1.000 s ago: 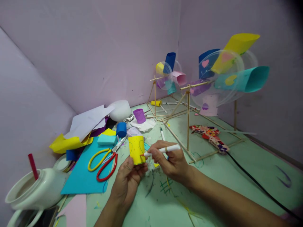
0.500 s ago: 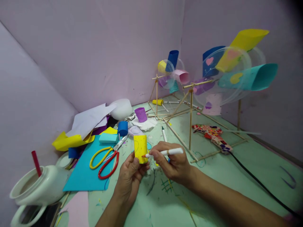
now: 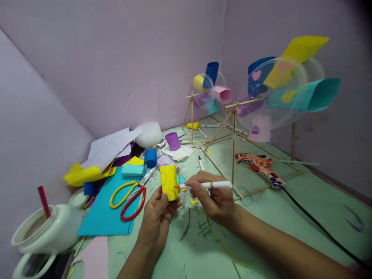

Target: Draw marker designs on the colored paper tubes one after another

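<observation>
A: Nearest first. What's in hand?

B: Left hand [image 3: 158, 213]: grip wrapped round the lower part of a yellow tube [image 3: 169, 182], thumb on the near side. Tube roughly upright, above the surface [image 3: 192, 255]. Right hand [image 3: 215, 197]: pinched pen-fashion on a white marker [image 3: 216, 185].

A: Why so low on the tube?

B: Probably to leave the upper wall bare for the orange tip [image 3: 177, 187]. Tip is at the tube's right edge; can't tell if it touches.

A: Containers?

B: White pot [image 3: 62, 226], lower left. Red stick [image 3: 44, 202] leans in its mouth; the bottom is hidden.

A: Further out?

B: Scissors [image 3: 141, 193], handles on a blue sheet [image 3: 101, 217], likely parked within reach. Patterned glue gun [image 3: 263, 166] on its side to the right, perhaps to keep its cord off the hands.

A: Beyond?

B: Purple tube [image 3: 173, 142] standing on crumpled white paper [image 3: 181, 153]; inside not visible. Then the nearer wheel: clear discs carrying coloured tubes, the turquoise tube [image 3: 324, 95] showing its inner wall. A stick frame [image 3: 234, 147] holds it up, presumably for turning room. Smaller wheel behind, its dark blue tube [image 3: 212, 73] uppermost.
</observation>
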`<state>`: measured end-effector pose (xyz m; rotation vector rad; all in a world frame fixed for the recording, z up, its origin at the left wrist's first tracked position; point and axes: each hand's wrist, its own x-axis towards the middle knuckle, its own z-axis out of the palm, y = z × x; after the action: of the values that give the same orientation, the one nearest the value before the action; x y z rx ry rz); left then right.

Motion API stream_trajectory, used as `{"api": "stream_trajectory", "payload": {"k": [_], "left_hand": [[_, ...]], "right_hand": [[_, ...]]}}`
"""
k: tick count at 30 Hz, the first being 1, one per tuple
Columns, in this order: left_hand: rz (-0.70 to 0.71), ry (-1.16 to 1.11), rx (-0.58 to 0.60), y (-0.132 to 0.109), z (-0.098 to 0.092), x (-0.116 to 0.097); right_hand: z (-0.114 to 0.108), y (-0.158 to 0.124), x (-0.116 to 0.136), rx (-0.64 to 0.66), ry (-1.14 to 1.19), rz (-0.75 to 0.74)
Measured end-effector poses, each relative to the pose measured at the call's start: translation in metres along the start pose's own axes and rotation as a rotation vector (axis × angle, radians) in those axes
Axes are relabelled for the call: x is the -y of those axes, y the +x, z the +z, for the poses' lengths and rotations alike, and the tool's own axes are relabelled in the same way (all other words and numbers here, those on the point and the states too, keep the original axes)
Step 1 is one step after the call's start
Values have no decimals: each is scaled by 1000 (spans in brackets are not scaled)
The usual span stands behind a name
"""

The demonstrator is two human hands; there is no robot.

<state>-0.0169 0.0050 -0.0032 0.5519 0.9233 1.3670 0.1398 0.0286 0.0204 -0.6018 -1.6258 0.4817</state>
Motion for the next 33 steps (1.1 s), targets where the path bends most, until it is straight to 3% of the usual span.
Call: {"api": "stream_trajectory", "payload": {"k": [9, 15, 23, 27, 33], "left_hand": [[-56, -91, 27, 0, -1, 0], [-157, -131, 4, -1, 0, -5], [-354, -113, 183, -6, 1, -3], [-261, -18, 152, -7, -1, 0], [-181, 211, 240, -7, -6, -2]], "right_hand": [[3, -4, -8, -20, 82, 77], [7, -3, -15, -199, 173, 282], [5, 5, -28, 59, 229, 532], [-3, 10, -26, 131, 248, 554], [-7, 15, -23, 168, 126, 446]]}}
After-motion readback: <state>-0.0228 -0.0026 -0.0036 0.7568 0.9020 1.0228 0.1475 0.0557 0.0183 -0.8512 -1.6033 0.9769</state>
